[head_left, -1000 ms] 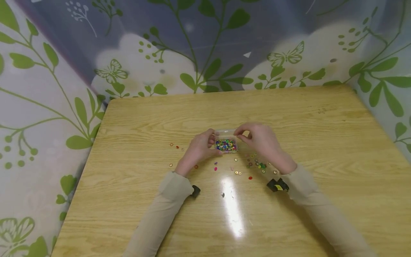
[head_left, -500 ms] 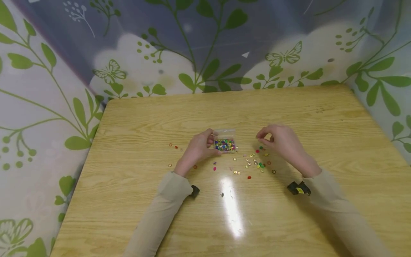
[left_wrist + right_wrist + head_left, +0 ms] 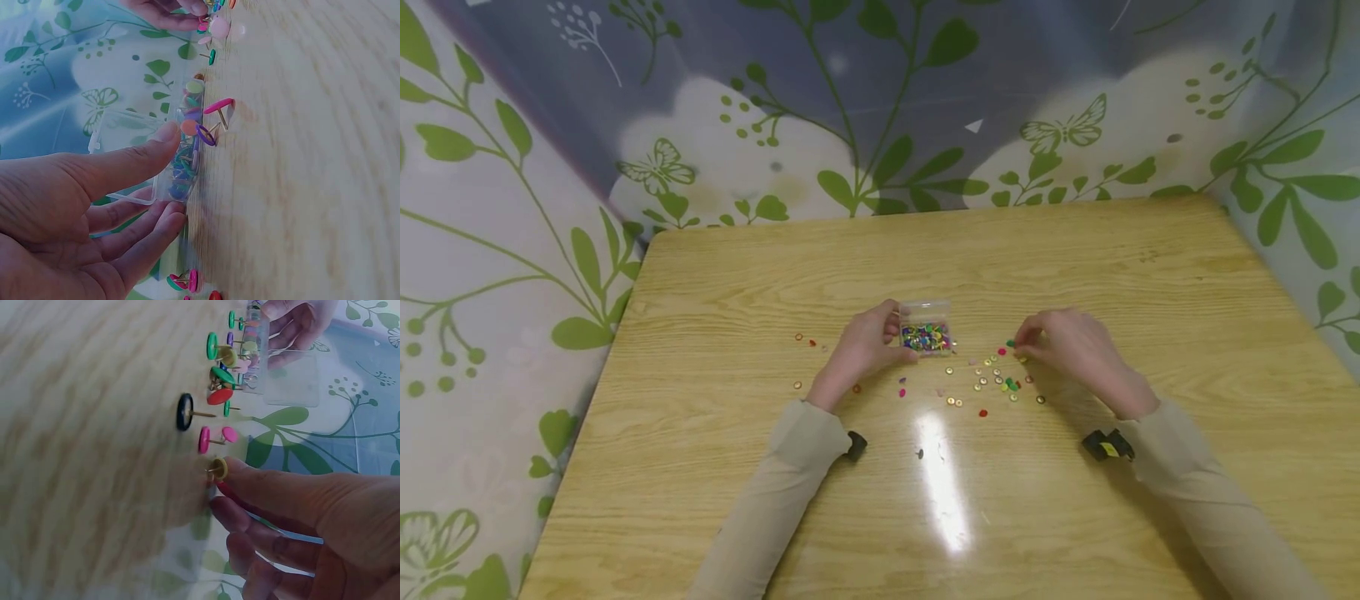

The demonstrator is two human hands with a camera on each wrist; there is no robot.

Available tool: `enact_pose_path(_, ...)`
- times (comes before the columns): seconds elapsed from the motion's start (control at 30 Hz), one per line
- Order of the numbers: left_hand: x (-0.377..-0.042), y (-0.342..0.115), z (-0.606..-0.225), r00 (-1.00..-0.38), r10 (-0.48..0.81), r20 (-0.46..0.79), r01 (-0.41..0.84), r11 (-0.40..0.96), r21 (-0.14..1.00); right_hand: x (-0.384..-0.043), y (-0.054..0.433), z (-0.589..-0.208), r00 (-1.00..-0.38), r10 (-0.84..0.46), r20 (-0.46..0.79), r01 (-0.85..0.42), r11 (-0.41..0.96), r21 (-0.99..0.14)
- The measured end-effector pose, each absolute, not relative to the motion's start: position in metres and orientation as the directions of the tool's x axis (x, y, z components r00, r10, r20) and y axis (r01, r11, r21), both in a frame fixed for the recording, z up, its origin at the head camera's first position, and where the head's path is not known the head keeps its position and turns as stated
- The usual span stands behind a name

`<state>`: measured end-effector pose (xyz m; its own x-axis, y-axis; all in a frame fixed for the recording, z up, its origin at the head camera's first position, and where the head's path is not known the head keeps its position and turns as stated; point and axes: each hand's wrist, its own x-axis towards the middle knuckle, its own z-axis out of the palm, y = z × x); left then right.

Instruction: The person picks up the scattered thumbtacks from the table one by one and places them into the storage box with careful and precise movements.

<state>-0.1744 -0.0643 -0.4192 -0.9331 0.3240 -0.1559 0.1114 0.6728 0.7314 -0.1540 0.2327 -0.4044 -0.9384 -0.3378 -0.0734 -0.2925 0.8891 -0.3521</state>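
Plainly, open clear box [image 3: 925, 312], thumbtacks [image 3: 927, 337] inside

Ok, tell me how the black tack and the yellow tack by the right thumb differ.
The black tack lies head-down, pin up; the yellow tack has its pin toward the table. The black tack sits apart from the right hand; the yellow tack is at its thumb tip. Both have a disc-shaped head and thin pin.
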Motion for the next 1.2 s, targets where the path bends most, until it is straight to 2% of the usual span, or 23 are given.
enact_pose_path(0.53, -0.175, -0.065, -0.421, -0.932, 0.321, -0.17, 0.098, 0.672, 0.734, -0.155, 0.233, -0.41, -0.951, -0.304, -0.046, -0.264, 0.885, -0.384)
enact_pose_path(0.9, -0.175, -0.065, -0.421, -0.934, 0.314, -0.168, 0.097, 0.678, 0.729, -0.156, 0.231, -0.404, -0.955, -0.295, 0.029, -0.279, 0.86, -0.427)
enact_pose_path(1.2, -0.176, -0.065, -0.421, -0.934, 0.315, -0.167, 0.096, 0.674, 0.732, -0.162, 0.207, -0.398, -0.933, -0.358, 0.039, -0.345, 0.855, -0.386)
